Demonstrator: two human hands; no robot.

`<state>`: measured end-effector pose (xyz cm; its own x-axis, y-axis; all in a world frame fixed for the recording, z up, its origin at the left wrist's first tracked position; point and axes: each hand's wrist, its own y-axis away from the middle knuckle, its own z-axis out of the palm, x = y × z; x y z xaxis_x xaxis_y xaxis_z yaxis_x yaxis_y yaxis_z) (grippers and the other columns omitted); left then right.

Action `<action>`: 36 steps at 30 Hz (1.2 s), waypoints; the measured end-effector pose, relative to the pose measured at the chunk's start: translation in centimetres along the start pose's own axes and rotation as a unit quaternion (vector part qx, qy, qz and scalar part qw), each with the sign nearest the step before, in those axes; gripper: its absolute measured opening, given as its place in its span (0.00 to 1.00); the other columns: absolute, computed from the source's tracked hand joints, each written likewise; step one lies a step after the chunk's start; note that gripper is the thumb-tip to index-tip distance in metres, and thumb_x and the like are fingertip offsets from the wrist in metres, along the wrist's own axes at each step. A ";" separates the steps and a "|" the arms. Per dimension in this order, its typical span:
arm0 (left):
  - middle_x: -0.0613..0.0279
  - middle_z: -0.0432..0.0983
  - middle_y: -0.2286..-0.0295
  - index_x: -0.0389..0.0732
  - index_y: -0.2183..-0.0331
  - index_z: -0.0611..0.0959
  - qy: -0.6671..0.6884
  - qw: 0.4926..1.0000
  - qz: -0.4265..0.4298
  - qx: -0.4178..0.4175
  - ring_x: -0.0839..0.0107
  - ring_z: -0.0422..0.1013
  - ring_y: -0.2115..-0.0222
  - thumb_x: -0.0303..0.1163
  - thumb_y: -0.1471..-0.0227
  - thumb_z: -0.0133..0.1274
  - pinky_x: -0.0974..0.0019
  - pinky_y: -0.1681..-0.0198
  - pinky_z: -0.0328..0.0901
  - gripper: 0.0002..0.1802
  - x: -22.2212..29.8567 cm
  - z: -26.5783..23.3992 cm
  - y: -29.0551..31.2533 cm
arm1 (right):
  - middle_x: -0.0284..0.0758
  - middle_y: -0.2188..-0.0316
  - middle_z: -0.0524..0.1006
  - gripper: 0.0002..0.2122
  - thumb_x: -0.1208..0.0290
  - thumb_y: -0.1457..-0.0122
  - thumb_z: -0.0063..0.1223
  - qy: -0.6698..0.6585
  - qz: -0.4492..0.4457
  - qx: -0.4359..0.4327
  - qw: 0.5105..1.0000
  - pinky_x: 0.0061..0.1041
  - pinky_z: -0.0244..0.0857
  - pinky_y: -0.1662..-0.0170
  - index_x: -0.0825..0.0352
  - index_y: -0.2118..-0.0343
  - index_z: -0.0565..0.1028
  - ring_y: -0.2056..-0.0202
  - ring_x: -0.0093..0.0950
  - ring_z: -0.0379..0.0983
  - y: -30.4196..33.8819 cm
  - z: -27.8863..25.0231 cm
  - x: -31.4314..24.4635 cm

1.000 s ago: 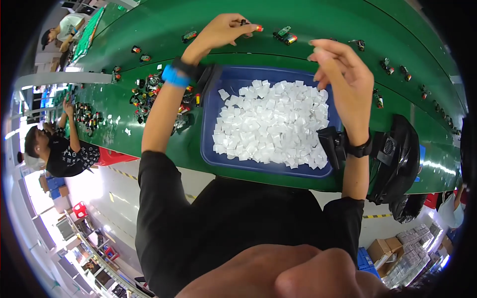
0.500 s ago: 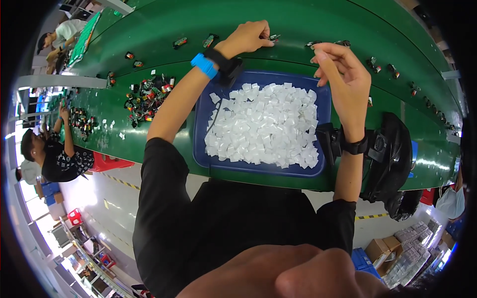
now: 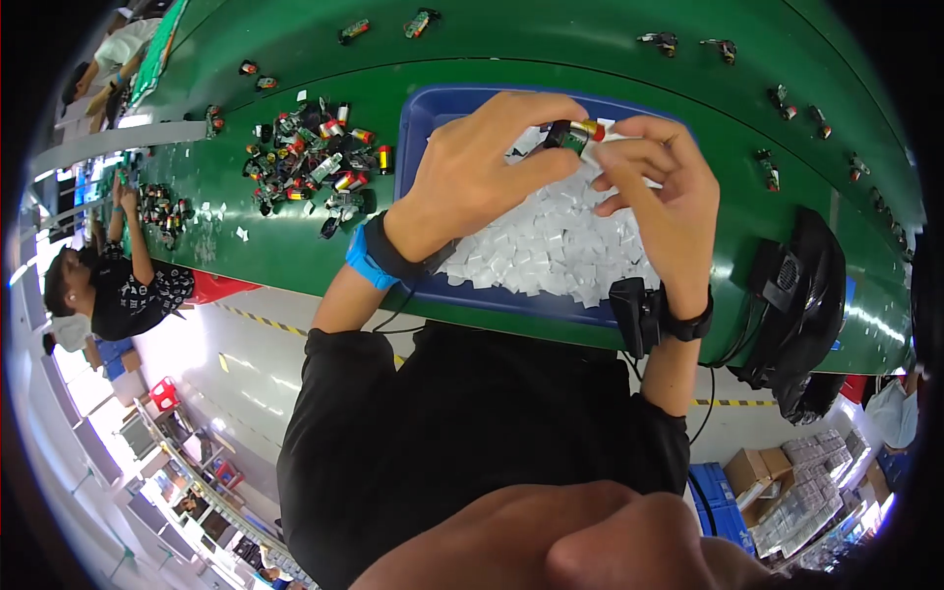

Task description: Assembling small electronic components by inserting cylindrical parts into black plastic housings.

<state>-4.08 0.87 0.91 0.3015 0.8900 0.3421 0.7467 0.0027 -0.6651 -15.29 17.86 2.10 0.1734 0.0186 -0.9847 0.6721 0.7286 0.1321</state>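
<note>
My left hand pinches a small part with a red and gold cylinder and a black piece, held above the blue tray. Close to the cylinder's red end, my right hand has its fingers bent toward the thumb. Something white shows at those fingertips, but I cannot tell it from the white pieces behind. Small white square pieces fill the tray below both hands.
Left of the tray lies a heap of similar parts. Several more are spread along the green table's far side. A black bag lies at the right. Another person works at the far left.
My left hand has come back from the table's far strip to above the tray, now with the part. My right hand has moved slightly nearer, its fingers beside the part.
</note>
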 end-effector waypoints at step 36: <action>0.64 0.76 0.71 0.37 0.60 0.79 0.278 0.884 -0.374 -0.015 0.79 0.73 0.74 0.27 0.47 0.62 0.77 0.79 0.69 0.12 1.7 0.6 2.7 | 0.38 0.56 0.78 0.15 0.81 0.50 0.66 0.223 -0.184 0.061 0.956 0.24 0.71 0.61 0.69 0.58 0.78 0.61 0.30 0.76 -0.4 -0.8 2.9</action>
<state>-1.88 2.65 -0.67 -0.0448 0.2815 0.9585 0.8737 0.4763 -0.0991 -15.58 18.16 -0.89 -0.3955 0.0859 -0.9144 0.7120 0.6576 -0.2462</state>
